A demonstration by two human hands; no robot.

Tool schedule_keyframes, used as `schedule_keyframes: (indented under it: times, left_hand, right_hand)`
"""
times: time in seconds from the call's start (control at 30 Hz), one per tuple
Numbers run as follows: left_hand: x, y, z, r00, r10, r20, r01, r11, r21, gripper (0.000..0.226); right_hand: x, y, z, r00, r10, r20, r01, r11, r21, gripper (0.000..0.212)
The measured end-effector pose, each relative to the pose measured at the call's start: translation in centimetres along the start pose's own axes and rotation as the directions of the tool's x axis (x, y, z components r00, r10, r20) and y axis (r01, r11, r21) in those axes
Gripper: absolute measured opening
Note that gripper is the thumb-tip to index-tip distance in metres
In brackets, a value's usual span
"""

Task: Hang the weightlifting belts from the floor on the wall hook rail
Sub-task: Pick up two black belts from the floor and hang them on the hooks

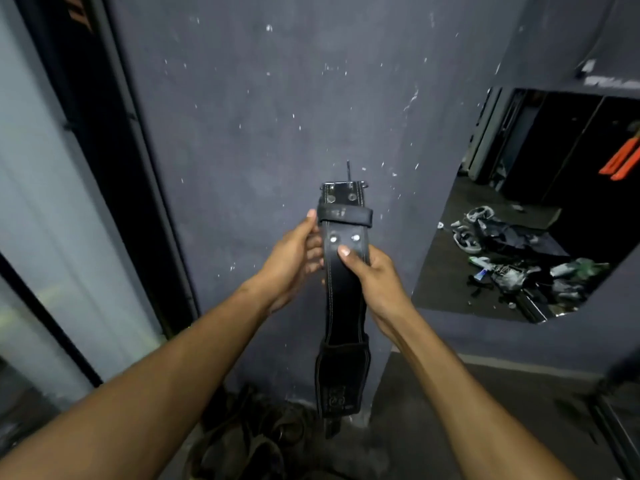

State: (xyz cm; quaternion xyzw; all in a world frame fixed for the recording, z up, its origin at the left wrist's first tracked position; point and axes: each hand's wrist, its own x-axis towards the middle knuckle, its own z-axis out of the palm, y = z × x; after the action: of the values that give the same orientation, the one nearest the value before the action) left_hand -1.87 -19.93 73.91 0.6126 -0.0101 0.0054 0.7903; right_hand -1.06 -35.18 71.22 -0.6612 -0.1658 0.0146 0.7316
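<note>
A black leather weightlifting belt (344,306) with white stitching hangs upright in front of the grey wall, its metal buckle end at the top. A thin hook or nail (349,171) sticks out of the wall just above the buckle. My left hand (294,261) holds the belt's left edge below the keeper loop. My right hand (374,282) grips it from the right, thumb pressed on the front under two rivets. The belt's wide padded end dangles near the floor. More belts (249,438) lie in a dark heap on the floor below.
A glass door with a dark frame (114,202) stands at the left. At the right a wall mirror (526,216) reflects a cluttered floor and orange bars. The grey wall (259,116) fills the middle.
</note>
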Motion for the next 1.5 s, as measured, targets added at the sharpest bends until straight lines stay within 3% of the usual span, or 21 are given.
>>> schedule_keyframes:
  times: [0.13,0.23,0.33,0.47,0.6,0.7,0.9,1.0,1.07,1.23,1.33,1.5]
  left_hand:
    - [0.7,6.1,1.5,0.997,0.066,-0.036,-0.066,0.998,-0.005,0.039]
    - [0.8,8.7,2.5,0.982,0.185,-0.045,-0.183,0.981,0.058,0.020]
    - [0.5,10.4,3.3,0.942,0.335,0.016,-0.335,0.936,0.105,0.023]
    - [-0.1,12.5,3.7,0.888,0.442,0.126,-0.454,0.886,0.090,0.024]
    - [-0.3,13.3,4.0,0.845,0.489,0.215,-0.506,0.862,0.024,0.024]
    - [-0.1,13.6,4.4,0.822,0.509,0.258,-0.533,0.845,0.032,0.031]
    - [0.4,14.6,3.0,0.818,0.505,0.275,-0.515,0.856,-0.038,0.042]
    - [0.2,12.0,1.3,0.851,0.365,0.378,-0.414,0.909,0.054,0.039]
    - [-0.3,9.7,0.8,0.881,0.254,0.398,-0.324,0.939,0.117,0.023]
    - [0.3,8.2,1.2,0.907,0.259,0.333,-0.285,0.958,0.032,0.025]
    - [0.1,5.5,0.1,0.886,0.167,0.433,-0.275,0.940,0.200,0.017]
    - [0.3,2.2,0.0,0.908,0.144,0.394,-0.218,0.964,0.151,0.028]
  right_hand:
    - [-0.9,-2.6,1.3,0.998,-0.013,0.062,0.016,0.999,-0.043,0.017]
    - [-0.9,-4.9,1.9,0.996,-0.052,0.066,0.056,0.997,-0.059,0.020]
    - [-0.2,-8.3,1.8,0.988,-0.146,0.053,0.149,0.986,-0.077,0.025]
    - [1.6,-12.6,1.6,0.966,-0.242,-0.087,0.221,0.955,-0.200,0.044]
    - [3.7,-14.3,2.5,0.887,-0.440,-0.143,0.347,0.837,-0.424,0.047]
    - [5.2,-14.8,3.3,0.815,-0.511,-0.274,0.407,0.841,-0.357,0.041]
    - [7.2,-17.2,4.9,0.709,-0.648,-0.277,0.578,0.760,-0.298,0.021]
    - [8.0,-19.0,5.7,0.676,-0.675,-0.294,0.602,0.737,-0.307,0.020]
    - [8.5,-20.0,6.0,0.680,-0.671,-0.294,0.593,0.740,-0.317,0.024]
    - [8.9,-21.1,6.3,0.698,-0.648,-0.306,0.555,0.759,-0.340,0.030]
    - [9.1,-22.9,6.0,0.688,-0.660,-0.300,0.559,0.747,-0.359,0.029]
    - [9.5,-24.7,4.6,0.676,-0.663,-0.321,0.565,0.747,-0.351,0.022]
